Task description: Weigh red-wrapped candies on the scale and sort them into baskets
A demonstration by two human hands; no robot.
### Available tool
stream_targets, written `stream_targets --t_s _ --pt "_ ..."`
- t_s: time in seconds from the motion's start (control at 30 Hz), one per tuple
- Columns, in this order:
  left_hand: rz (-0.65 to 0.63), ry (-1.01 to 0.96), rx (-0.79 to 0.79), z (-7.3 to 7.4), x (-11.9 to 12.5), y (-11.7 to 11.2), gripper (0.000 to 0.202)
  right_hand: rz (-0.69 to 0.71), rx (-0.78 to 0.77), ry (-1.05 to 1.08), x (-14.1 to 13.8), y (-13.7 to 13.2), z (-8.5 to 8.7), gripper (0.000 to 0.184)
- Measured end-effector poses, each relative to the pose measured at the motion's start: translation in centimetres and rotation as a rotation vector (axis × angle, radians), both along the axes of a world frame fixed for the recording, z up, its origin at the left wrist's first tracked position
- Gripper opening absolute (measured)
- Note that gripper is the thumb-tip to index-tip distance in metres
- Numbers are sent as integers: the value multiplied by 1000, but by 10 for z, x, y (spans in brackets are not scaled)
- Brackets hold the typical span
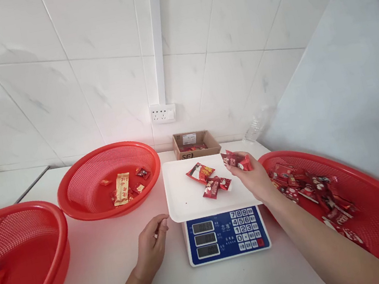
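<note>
My right hand (pixel 253 179) pinches a red candy packet (pixel 235 159) above the right edge of the white scale tray (pixel 184 196). Three red packets (pixel 209 180) lie on that tray. The scale (pixel 226 234) has a blue front panel with displays and keys. My left hand (pixel 152 246) rests on the table just left of the scale, fingers loosely curled and holding nothing I can see.
A red basket (pixel 377 207) full of red packets sits on the right. Another red basket (pixel 108 178) behind holds a few packets and a tan wrapper. A third red basket (pixel 24 269) is at left. A small cardboard box (pixel 195 143) stands against the tiled wall.
</note>
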State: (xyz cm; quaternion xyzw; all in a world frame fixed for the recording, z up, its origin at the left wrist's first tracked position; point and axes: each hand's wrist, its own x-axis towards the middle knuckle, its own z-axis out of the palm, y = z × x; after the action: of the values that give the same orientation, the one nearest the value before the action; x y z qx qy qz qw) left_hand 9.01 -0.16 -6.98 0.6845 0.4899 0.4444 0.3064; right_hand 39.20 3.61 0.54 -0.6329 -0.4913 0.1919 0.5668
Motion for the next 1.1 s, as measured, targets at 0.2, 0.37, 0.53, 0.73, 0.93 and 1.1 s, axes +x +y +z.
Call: stream_targets --t_s 0.2,0.37,0.53,0.73,0.93,1.1 --pt "-1 4 -6 0 1 1 33 58 -182 -191 3 0 0 29" --pt "-7 11 -10 1 1 1 34 99 -240 -190 0 -3 4 34" --pt "-11 5 -9 1 1 1 34 68 -233 -267 3 -2 3 33" --pt "-34 1 -22 2 2 0 33 110 -243 -293 5 0 -4 26" --pt "-30 -3 -28 4 3 0 34 45 -191 -409 13 4 -11 25" --pt "-26 -13 -2 3 3 0 33 11 -213 -418 10 0 -4 24"
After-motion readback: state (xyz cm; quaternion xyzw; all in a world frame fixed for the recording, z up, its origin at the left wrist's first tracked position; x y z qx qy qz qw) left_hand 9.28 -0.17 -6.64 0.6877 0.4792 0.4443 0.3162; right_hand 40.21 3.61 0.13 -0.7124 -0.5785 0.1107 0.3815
